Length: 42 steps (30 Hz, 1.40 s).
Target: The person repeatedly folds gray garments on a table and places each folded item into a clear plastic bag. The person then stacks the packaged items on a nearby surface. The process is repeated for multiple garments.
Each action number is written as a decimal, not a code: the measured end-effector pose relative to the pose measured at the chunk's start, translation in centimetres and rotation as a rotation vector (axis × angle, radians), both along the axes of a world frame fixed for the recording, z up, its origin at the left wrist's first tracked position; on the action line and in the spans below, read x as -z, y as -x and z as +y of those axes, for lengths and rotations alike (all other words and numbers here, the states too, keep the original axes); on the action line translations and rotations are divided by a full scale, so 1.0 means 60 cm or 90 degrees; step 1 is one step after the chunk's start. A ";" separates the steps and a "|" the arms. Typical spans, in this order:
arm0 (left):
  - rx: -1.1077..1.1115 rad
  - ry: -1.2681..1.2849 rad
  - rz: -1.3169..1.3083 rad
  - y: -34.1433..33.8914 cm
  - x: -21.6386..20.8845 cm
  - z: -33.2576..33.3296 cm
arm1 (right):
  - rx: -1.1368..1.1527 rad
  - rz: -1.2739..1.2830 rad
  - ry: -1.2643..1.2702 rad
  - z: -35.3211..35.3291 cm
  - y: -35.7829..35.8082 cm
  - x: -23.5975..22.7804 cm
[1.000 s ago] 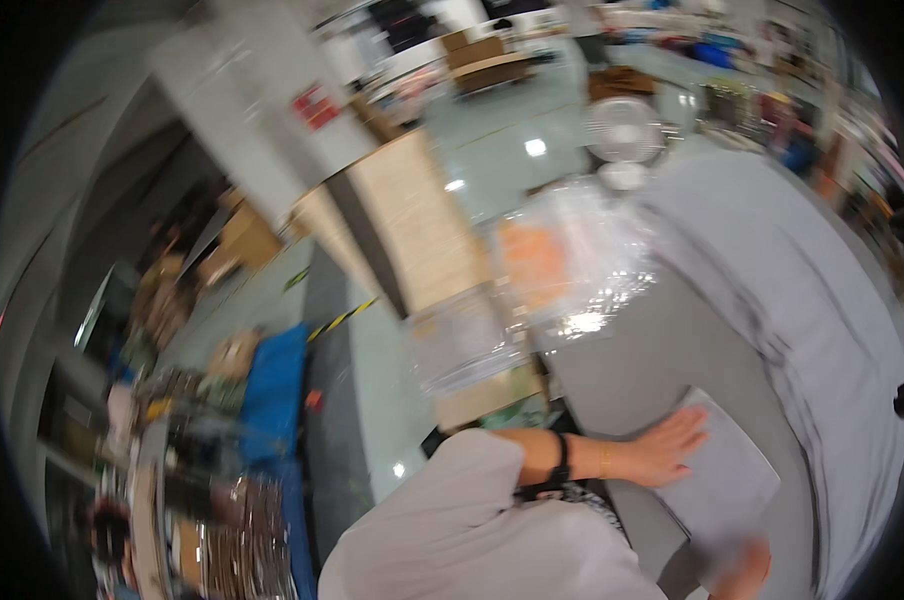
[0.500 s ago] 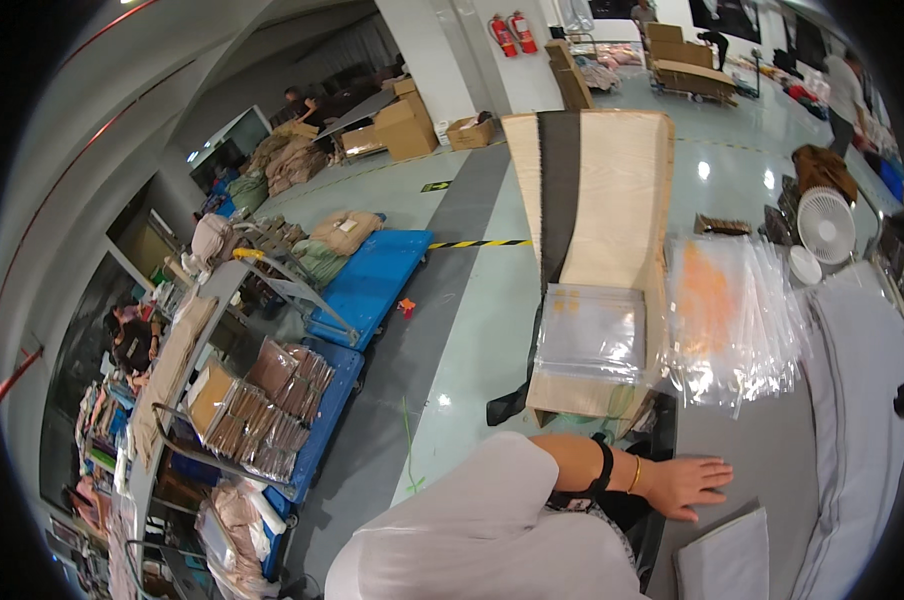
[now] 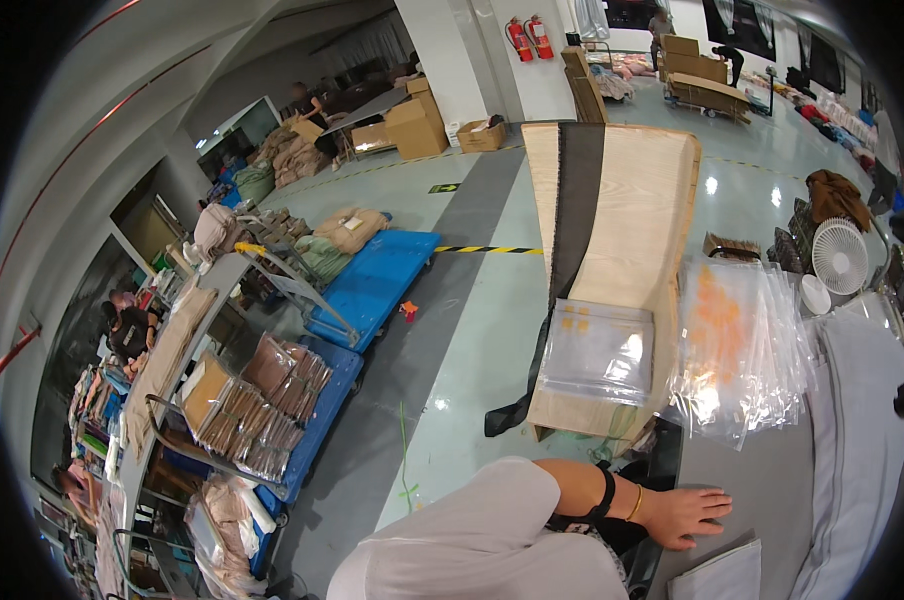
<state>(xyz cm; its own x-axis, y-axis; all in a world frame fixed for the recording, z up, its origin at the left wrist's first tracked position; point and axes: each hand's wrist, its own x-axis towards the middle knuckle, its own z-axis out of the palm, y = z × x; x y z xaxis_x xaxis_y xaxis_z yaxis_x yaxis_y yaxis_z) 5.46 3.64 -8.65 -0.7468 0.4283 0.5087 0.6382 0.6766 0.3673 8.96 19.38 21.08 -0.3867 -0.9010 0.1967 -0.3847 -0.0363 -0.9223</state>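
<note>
My left hand (image 3: 684,516) rests palm down on the grey tabletop (image 3: 747,458), fingers spread and holding nothing. It wears a yellow bracelet and a black wrist strap, below a white sleeve. Just below it lies a folded pale grey cloth piece (image 3: 717,577), cut off by the lower edge. Beyond the hand is a spread of clear plastic bags (image 3: 742,350) with an orange patch. Long grey folded fabric (image 3: 857,410) runs along the right. My right hand is out of view.
A light wooden stand (image 3: 637,200) with a dark strap holds a stack of clear packets (image 3: 602,348). A white fan (image 3: 839,256) stands at the right. Blue trolleys (image 3: 377,275) carry bundles and packaged goods at the left. Other people work farther off.
The view has shifted slightly, so the surroundings appear a little lower and farther right. My left hand stays flat on the tabletop.
</note>
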 end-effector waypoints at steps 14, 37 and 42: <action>-0.011 0.004 0.020 -0.001 -0.006 0.002 | -0.003 0.002 0.015 0.002 0.009 0.014; -0.030 0.071 -0.085 -0.009 -0.045 -0.012 | 0.550 0.365 -0.443 0.144 0.101 0.306; 0.016 -0.024 -0.128 0.002 -0.085 -0.031 | 0.518 0.482 -0.526 0.151 0.109 0.408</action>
